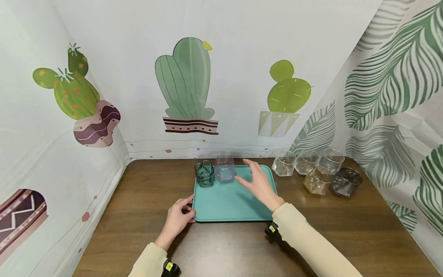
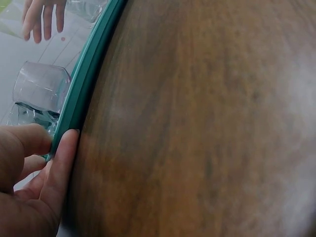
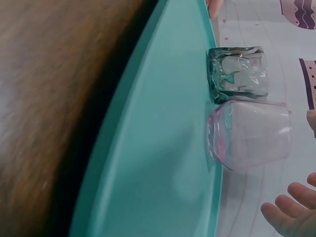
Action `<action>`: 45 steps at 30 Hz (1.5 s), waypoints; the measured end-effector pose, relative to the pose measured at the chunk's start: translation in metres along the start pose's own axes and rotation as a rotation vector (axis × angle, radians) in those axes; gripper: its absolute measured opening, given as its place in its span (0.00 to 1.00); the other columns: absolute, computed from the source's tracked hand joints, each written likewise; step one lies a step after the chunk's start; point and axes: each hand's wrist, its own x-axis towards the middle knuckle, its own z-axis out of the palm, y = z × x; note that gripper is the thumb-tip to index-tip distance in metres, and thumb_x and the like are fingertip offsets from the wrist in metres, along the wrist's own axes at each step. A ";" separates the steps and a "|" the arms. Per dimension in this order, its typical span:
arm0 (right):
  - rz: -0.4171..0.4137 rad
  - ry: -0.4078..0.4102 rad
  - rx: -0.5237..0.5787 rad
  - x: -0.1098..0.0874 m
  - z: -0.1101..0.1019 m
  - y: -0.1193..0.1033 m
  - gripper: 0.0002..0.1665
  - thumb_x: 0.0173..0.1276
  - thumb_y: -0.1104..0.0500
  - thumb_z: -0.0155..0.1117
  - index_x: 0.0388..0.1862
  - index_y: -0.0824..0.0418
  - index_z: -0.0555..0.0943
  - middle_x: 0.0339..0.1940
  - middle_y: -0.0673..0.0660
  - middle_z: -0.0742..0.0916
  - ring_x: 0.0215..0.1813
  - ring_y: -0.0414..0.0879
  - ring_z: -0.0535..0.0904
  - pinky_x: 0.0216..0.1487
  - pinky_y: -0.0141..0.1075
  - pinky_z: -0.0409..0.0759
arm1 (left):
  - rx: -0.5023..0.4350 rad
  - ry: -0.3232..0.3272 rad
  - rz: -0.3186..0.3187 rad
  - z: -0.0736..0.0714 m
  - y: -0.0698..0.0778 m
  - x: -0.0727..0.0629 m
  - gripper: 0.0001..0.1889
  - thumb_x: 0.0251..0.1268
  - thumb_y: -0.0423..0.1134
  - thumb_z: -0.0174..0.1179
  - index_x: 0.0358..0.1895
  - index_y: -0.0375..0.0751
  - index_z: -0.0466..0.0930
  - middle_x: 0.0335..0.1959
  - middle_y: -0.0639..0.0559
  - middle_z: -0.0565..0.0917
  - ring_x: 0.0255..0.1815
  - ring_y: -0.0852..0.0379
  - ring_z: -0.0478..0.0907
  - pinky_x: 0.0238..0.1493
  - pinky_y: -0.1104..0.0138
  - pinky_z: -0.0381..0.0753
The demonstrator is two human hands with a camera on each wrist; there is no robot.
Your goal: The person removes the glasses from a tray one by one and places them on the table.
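A turquoise tray [image 1: 225, 206] lies on the wooden table, with a dark green glass [image 1: 205, 175] and a pink-tinted clear glass [image 1: 225, 169] standing side by side near its back left corner. My left hand [image 1: 178, 216] is at the tray's front left corner; in the left wrist view its thumb and fingers pinch the tray's rim [image 2: 81, 94]. Over the right part of the tray hovers my right hand [image 1: 257, 185], thumb and fingers spread, just right of the pink glass [image 3: 252, 136] and apart from it. Nothing is in that hand.
At the back right of the table stand several glasses: clear ones [image 1: 284, 165], an amber one [image 1: 317, 182] and a dark grey one [image 1: 346, 184]. Behind the table hangs a white cloth [image 1: 238, 77] printed with cacti. Leaf-patterned cloth [image 1: 380, 96] covers the right side.
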 end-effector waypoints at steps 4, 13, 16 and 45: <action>0.040 -0.047 0.041 0.010 0.010 -0.002 0.48 0.69 0.47 0.74 0.79 0.66 0.65 0.70 0.67 0.76 0.66 0.67 0.76 0.64 0.58 0.82 | 0.006 0.003 -0.003 0.000 -0.001 0.000 0.30 0.60 0.18 0.64 0.68 0.31 0.78 0.50 0.38 0.81 0.40 0.54 0.78 0.26 0.66 0.91; 0.111 -0.109 0.058 0.027 0.029 -0.002 0.51 0.70 0.44 0.73 0.81 0.64 0.62 0.72 0.67 0.73 0.73 0.63 0.71 0.73 0.59 0.75 | -0.004 0.004 0.010 0.000 -0.001 0.001 0.30 0.59 0.18 0.64 0.68 0.30 0.78 0.51 0.38 0.81 0.39 0.54 0.78 0.25 0.65 0.91; 0.120 -0.107 0.068 0.030 0.034 -0.002 0.51 0.70 0.45 0.73 0.81 0.64 0.61 0.72 0.68 0.74 0.72 0.63 0.71 0.73 0.59 0.76 | -0.010 0.005 0.011 0.000 0.000 0.001 0.30 0.59 0.18 0.64 0.68 0.30 0.79 0.51 0.38 0.81 0.39 0.54 0.78 0.25 0.65 0.91; 0.127 -0.013 0.182 0.036 0.050 0.005 0.45 0.67 0.51 0.76 0.76 0.66 0.67 0.66 0.67 0.77 0.66 0.60 0.76 0.63 0.54 0.84 | 0.004 -0.001 0.006 -0.001 0.000 0.000 0.30 0.60 0.18 0.64 0.68 0.30 0.78 0.51 0.37 0.81 0.40 0.54 0.78 0.25 0.65 0.91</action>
